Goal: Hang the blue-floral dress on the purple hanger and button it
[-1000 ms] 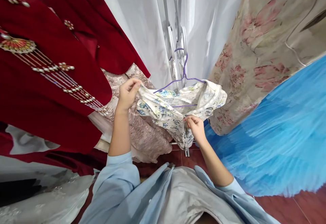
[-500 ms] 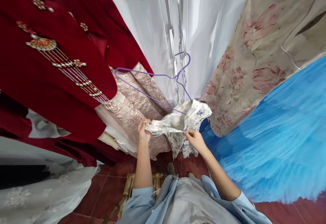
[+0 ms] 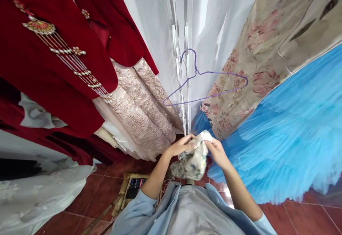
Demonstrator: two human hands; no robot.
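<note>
A white garment with a small floral print (image 3: 194,163) hangs bunched between my two hands, low in front of my body. My left hand (image 3: 184,145) grips its upper left side, fingers closed on the cloth. Opposite it, my right hand (image 3: 216,151) pinches the top right edge. Above and apart from both hands, a bare purple wire hanger (image 3: 204,99) hangs by its hook on a white metal stand (image 3: 186,39). The garment's full shape is hidden by its folds.
Dark red garments (image 3: 88,50) with beaded trim and a pink brocade skirt (image 3: 144,121) hang on the left. At right are a floral dress (image 3: 235,96) and blue tulle (image 3: 280,135). A phone (image 3: 137,183) lies on a wooden stool (image 3: 120,199) over red floor tiles (image 3: 100,192).
The floral garment has come off the purple hanger and moved down toward my body. The hanger has swung round to point right. My left hand has shifted right, nearer my right hand.
</note>
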